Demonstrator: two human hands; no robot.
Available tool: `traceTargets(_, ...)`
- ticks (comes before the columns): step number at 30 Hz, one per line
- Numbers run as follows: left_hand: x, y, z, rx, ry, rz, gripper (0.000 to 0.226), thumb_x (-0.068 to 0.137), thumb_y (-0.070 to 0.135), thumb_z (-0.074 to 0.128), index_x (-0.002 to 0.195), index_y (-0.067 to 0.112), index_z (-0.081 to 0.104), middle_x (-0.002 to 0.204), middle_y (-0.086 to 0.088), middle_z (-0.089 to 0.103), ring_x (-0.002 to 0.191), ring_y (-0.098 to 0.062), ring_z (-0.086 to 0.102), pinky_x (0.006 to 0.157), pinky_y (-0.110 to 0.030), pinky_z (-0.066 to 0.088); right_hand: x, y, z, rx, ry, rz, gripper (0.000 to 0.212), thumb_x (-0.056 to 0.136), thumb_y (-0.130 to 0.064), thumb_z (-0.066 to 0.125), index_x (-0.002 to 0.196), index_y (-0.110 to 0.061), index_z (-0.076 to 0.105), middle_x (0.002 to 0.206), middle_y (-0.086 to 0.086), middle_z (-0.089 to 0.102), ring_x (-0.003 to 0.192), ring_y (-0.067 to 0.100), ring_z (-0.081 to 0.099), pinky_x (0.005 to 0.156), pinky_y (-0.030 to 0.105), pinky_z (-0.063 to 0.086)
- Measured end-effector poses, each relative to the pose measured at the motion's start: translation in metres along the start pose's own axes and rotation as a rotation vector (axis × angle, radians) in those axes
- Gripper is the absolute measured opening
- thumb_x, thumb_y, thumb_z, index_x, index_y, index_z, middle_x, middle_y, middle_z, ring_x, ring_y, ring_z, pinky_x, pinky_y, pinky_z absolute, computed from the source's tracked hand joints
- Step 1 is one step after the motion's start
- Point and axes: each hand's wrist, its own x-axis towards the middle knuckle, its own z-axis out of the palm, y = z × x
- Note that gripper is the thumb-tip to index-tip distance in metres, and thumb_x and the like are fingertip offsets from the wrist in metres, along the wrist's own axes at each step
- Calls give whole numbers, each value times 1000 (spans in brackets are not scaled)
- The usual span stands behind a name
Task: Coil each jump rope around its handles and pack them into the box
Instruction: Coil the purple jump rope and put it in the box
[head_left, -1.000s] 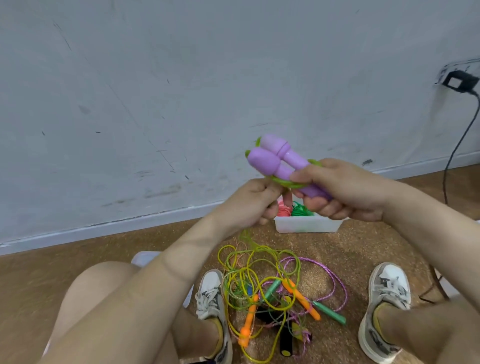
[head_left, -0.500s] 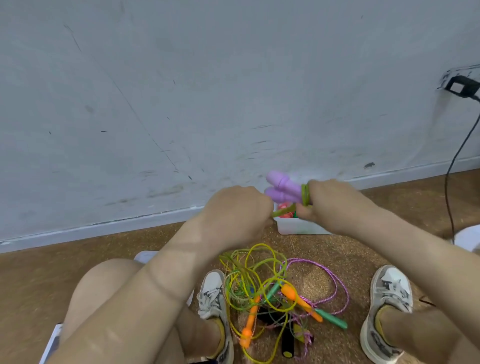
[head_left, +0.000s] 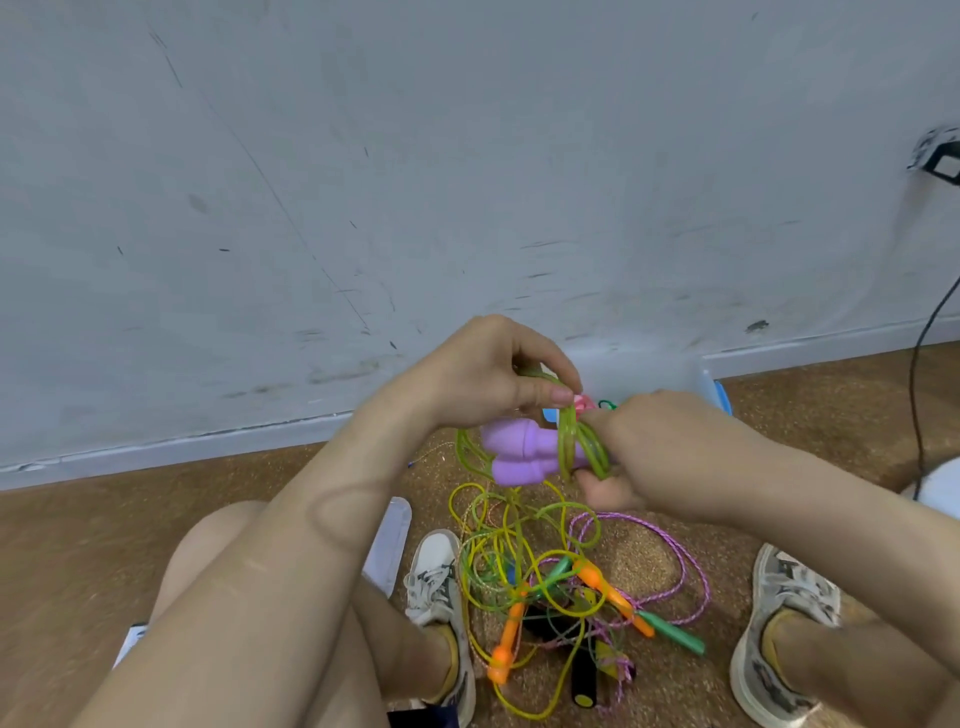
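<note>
My right hand grips two purple handles held side by side, with several turns of green rope wound round them. My left hand pinches a strand of that green rope just above the handles. Loose green rope hangs down to a tangled pile on the floor between my shoes. In the pile lie orange handles, green handles, a black handle and a purple rope. Behind my hands stands the clear box, holding a pink and a green coil, mostly hidden.
My white shoes stand on both sides of the pile on the brown floor. A grey wall with a white skirting board runs behind the box. At the right a black cable hangs from a wall plug. A white panel lies by my left leg.
My hands have come lower and nearer with the purple handles. My left hand has risen above them, drawing the green rope up and over. More turns of rope lie round the handles.
</note>
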Motion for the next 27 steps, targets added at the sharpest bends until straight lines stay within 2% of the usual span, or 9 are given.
traceTargets(6,5,-10,6,-560,-203,-168,15,74,7,56,69,15,67,60,11,67,54,2,59,55,-11,47,-11,-7,-5,438,183,-20,29,61,-57,40,69,-29,43,49,-2,40,47,12,39,50,26,32)
traceTargets(8,6,-10,11,-485,-129,-283,12,78,8,54,72,16,61,55,13,65,51,3,59,50,-9,42,-12,-7,-6,643,281,23,23,62,-50,47,70,-29,48,52,-7,44,49,8,34,48,21,31)
traceTargets(10,7,-9,20,-679,-156,-283,17,83,5,52,77,9,68,57,-1,64,51,-9,57,48,-16,34,-9,-5,-8,771,339,68,19,66,-41,55,73,-23,53,57,0,51,54,4,37,50,23,35)
traceTargets(14,10,2,42,-879,-83,-244,43,101,21,34,65,11,55,37,2,35,29,-4,24,37,-16,13,0,13,-14,951,460,242,28,68,-41,56,77,-16,65,65,-7,60,57,2,45,53,23,41)
traceTargets(16,10,6,48,-687,14,-213,39,105,25,29,79,9,53,42,0,39,33,-10,28,37,-17,21,1,25,-18,814,459,329,19,70,-45,58,67,-27,65,59,-21,51,53,-1,40,53,24,37)
traceTargets(19,3,3,42,113,109,-117,24,102,27,40,102,12,59,63,-1,58,63,-26,57,56,-32,43,1,37,-16,458,403,378,30,74,-40,58,56,-20,45,48,-3,45,51,16,42,52,32,33)
traceTargets(22,-4,8,39,753,160,-31,22,99,30,41,115,19,51,90,-9,65,88,-35,60,65,-39,42,6,41,-10,233,321,404,28,78,-40,57,64,-21,41,56,-1,49,60,28,47,53,35,30)
traceTargets(25,-8,17,45,1012,164,101,22,97,27,42,116,21,52,96,-5,64,88,-33,62,60,-34,34,11,38,-3,119,118,434,25,77,-49,58,76,-24,54,73,5,58,68,28,51,58,32,36)
traceTargets(27,-8,19,46,989,133,171,19,95,28,47,111,22,56,99,-2,64,92,-31,62,63,-35,37,9,33,-1,81,-27,404,32,75,-50,62,69,-24,45,77,4,54,71,27,49,61,29,35)
